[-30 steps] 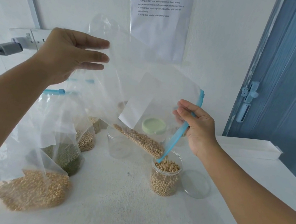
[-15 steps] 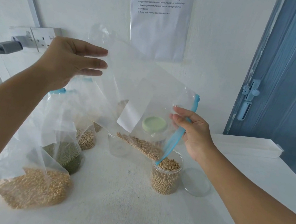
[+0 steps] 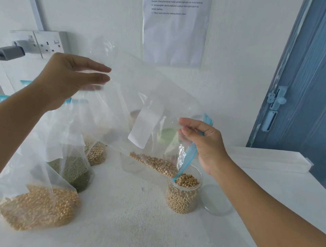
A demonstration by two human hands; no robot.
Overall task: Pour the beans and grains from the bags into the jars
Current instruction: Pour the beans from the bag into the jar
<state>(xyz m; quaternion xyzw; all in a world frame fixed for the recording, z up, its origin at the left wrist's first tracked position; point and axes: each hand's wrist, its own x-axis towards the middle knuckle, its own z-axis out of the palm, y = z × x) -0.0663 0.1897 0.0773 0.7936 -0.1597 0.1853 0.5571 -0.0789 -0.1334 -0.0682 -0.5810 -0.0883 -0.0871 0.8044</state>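
Clear plastic zip bag (image 3: 140, 99) — tilted above the counter (image 3: 133, 233), blue seal edge lowest, dipping into the mouth of the open jar (image 3: 182, 194). Pale beans (image 3: 152, 163) lie along the bag's lower fold, just left of the jar. Left hand (image 3: 68, 82): grip on the bag's raised bottom corner, fingers out nearly straight over the film, thumb hidden. Right hand (image 3: 205, 143): grip pinching the blue seal beside the jar mouth. Jar nearly full of beans. Clear lid (image 3: 217, 201) flat on the counter, right of the jar. Left of the jar — bags of yellow grain (image 3: 37, 208), green beans (image 3: 73, 169), tan beans (image 3: 96, 154). Behind it, an empty jar (image 3: 129, 164).
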